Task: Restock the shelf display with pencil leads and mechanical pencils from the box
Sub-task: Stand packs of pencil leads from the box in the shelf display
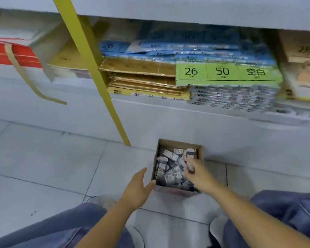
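Holds the left hand (140,187) open, fingers straight, close against the near left corner of the box (179,143), likely touching the cardboard to hold it steady. Has the right hand (198,170) down inside the box, fingers bent over the small packs (170,155). Cannot tell whether pinching a pack or only resting on top; too blurry there. Finds the task's things right under the right hand: lots of little white and dark packs, all in a jumble, filling the box. Has the box on the grey floor tiles (52,158), just ahead of the left hand and around the right one. Looks like the picking step: getting packs out of the box for the shelf (150,108). Calls next for a firm pinch on one pack or a small bunch, then a lift straight up, clear of the rim, without spilling any. Calls for a long reach too, with the shelf far ahead of both hands and higher up. Shows there, beyond the right hand, a stack with a green label (222,72) marked 26 and 50; beyond the left hand, flat brown packs (141,81); and a yellow post (89,68) coming down to the floor just past the box. Shows no pencil display, so cannot say where to put the packs. Squats with knees in blue jeans (43,228) on both sides, nearer than the hands.
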Demonstrator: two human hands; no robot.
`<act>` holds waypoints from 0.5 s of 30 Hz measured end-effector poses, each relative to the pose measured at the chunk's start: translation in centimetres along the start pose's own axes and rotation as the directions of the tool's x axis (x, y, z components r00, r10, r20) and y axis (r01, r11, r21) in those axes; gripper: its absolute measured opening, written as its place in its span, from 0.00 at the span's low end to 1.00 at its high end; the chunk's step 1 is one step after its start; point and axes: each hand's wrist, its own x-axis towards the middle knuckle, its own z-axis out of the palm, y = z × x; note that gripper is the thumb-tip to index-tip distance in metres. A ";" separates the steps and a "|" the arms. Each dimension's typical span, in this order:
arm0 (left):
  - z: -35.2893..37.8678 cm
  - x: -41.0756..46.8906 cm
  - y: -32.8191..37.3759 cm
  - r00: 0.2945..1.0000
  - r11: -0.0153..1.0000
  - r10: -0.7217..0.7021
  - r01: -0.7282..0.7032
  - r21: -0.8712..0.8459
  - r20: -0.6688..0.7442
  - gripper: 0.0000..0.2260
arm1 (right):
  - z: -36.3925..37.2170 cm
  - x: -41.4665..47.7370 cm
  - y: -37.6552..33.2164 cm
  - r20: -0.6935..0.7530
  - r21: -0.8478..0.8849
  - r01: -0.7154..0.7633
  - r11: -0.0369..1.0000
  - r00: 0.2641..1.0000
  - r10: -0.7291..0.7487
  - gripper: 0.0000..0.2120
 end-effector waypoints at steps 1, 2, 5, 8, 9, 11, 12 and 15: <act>0.4 0.3 -0.5 1.000 1.000 -0.026 0.026 -0.015 0.013 0.31 | 0.6 0.5 0.5 0.028 -0.042 0.006 0.999 1.000 -0.005 0.28; 0.7 0.7 -0.8 0.999 0.998 -0.044 0.045 -0.031 0.022 0.31 | 1.1 1.2 0.9 0.057 -0.098 0.019 0.995 0.998 -0.014 0.32; 1.2 1.4 -1.0 0.997 0.992 -0.058 0.063 -0.105 0.055 0.27 | 2.1 3.0 1.4 0.154 -0.303 0.068 0.950 0.988 -0.022 0.47; 1.5 1.6 -0.7 0.995 0.983 -0.030 0.046 -0.177 0.092 0.16 | 2.9 4.3 1.9 0.160 -0.331 0.090 0.939 0.986 -0.038 0.52; 1.4 1.5 -0.5 0.996 0.982 -0.011 0.027 -0.189 0.087 0.15 | 3.1 4.6 2.1 0.147 -0.313 0.093 0.945 0.988 -0.048 0.53; 1.1 1.4 -0.3 0.997 0.977 0.002 0.014 -0.214 0.076 0.15 | 3.2 5.3 2.2 0.121 -0.268 0.094 0.959 0.991 -0.063 0.53; 0.9 1.3 -0.2 0.997 0.974 0.004 0.014 -0.226 0.079 0.15 | 3.2 5.7 2.2 0.109 -0.247 0.099 0.964 0.991 -0.074 0.52; 0.7 1.2 -0.2 0.995 0.971 0.008 0.016 -0.238 0.097 0.16 | 3.1 6.3 2.3 0.091 -0.200 0.109 0.974 0.992 -0.092 0.51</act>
